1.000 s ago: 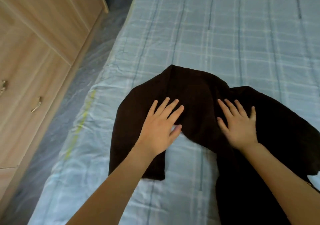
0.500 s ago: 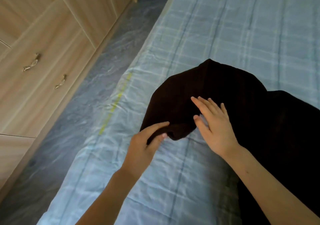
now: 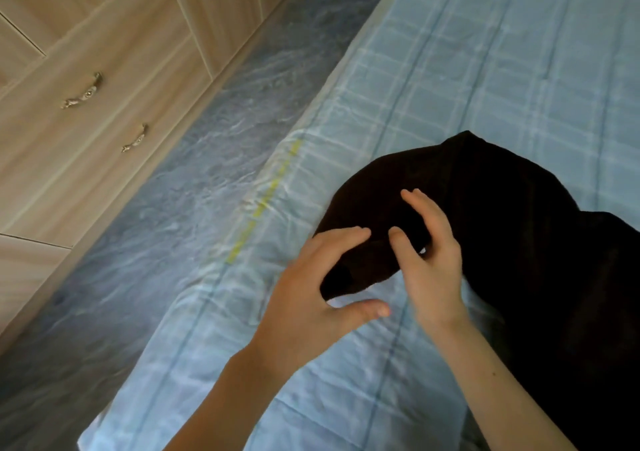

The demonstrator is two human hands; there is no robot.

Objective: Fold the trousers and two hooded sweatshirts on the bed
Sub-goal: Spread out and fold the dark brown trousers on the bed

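Head | folding dark garment (image 3: 502,235) | left grip (image 3: 311,298) splayed over its corner, clasping nothing — right grip (image 3: 433,260) flat beside | next, likely: pinch, fold.

Two bare forearms (image 3: 242,381), left grip (image 3: 311,287) and right grip (image 3: 429,270) both bare, slim fingers (image 3: 346,235), short plain nails.

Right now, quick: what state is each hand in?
Left hand: open, fingers arched over the edge of the dark garment, thumb apart.
Right hand: open, fingers nearly straight over the dark garment.
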